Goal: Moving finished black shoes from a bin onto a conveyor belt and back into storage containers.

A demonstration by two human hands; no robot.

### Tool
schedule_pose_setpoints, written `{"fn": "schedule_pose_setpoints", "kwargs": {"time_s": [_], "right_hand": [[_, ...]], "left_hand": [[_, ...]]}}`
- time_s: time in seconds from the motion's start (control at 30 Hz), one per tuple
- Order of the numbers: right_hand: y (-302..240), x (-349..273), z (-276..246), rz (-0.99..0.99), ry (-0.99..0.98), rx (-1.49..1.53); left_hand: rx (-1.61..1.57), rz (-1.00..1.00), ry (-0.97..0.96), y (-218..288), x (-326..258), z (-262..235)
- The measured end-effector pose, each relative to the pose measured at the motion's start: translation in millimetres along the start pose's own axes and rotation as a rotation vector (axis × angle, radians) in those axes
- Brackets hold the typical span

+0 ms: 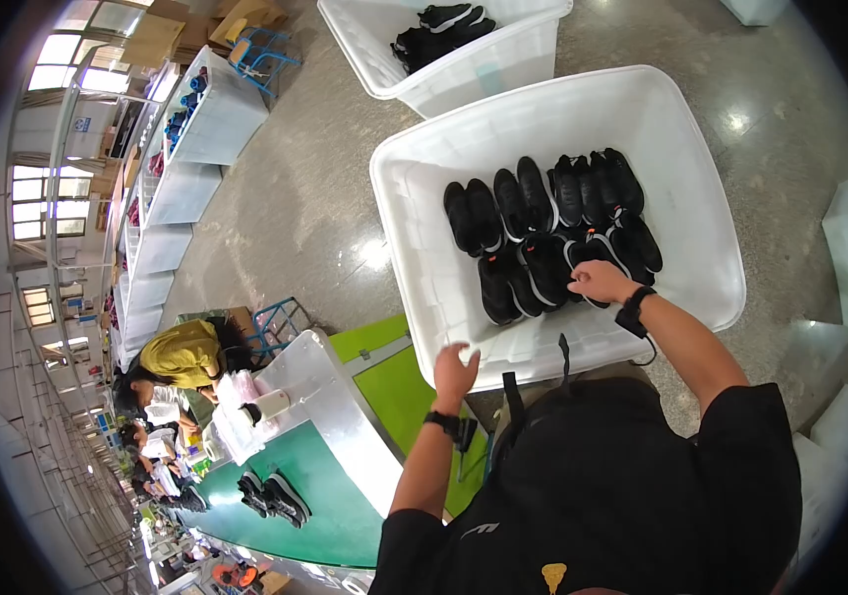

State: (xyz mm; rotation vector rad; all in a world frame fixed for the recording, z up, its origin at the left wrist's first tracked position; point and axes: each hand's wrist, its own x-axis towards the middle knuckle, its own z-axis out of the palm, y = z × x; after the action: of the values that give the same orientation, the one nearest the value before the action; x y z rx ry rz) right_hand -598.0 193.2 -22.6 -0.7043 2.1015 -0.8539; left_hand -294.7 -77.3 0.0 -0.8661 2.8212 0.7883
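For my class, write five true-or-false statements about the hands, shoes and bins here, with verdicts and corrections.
1. The right hand is over black shoes in the near bin. True.
2. The left hand holds a shoe. False: it is empty, near that bin's rim.
3. The far bin also has shoes in it. True.
4. The table is red on top. False: its top is green.
5. Both wrists wear black bands. True.

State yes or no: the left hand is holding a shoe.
No, the left hand is open with no shoe in it, at the near left corner of the white bin.
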Motion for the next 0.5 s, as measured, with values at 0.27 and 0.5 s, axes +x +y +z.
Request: {"fn": "schedule_pose_setpoints", "kwargs": {"time_s": [0.27,0.5], "right_hand": [[44.2,-26.7,6.4,0.096,0.023,0.036],[4.9,-10.7,44.5,-0.029,-0.008,-0.095]], "left_hand": [[-0.380,-0.684,-0.188,-74.0,-180.2,37.7],[-0.822,-1.034,-0.105,-94.0,-258.4,31.0]]}}
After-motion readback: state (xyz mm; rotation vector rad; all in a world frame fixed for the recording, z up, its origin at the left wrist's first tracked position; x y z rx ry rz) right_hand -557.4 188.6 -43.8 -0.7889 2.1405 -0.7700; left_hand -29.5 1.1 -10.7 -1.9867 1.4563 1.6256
